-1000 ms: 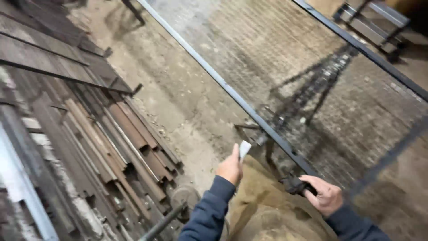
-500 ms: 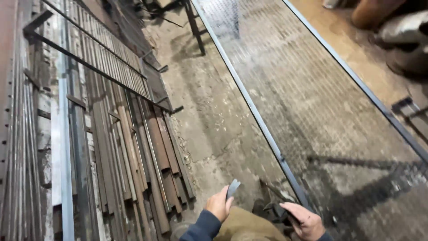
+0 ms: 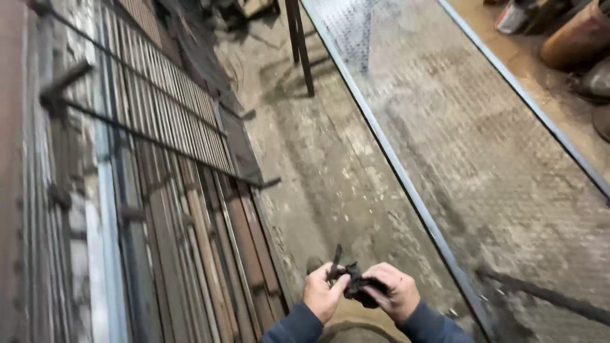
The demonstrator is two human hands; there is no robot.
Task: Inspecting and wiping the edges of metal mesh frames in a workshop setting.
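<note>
My left hand (image 3: 323, 293) and my right hand (image 3: 394, 291) meet at the bottom centre of the head view, both closed around one small dark crumpled object (image 3: 356, 284), perhaps a glove or rag. A thin dark strip (image 3: 335, 259) sticks up from my left fingers. Blue sleeves cover both wrists. Below the hands lies a rough concrete floor (image 3: 324, 171).
Long rusty metal bars and strips (image 3: 190, 222) are stacked along the left on a rack. A large mesh panel in a steel frame (image 3: 406, 181) runs diagonally on the right. A dark metal stand leg (image 3: 300, 47) rises at top centre. Barrels and cans (image 3: 575, 38) sit top right.
The view has swung along the floor. My hands, apart before with a pale flat piece in the left one, have come together on the dark object.
</note>
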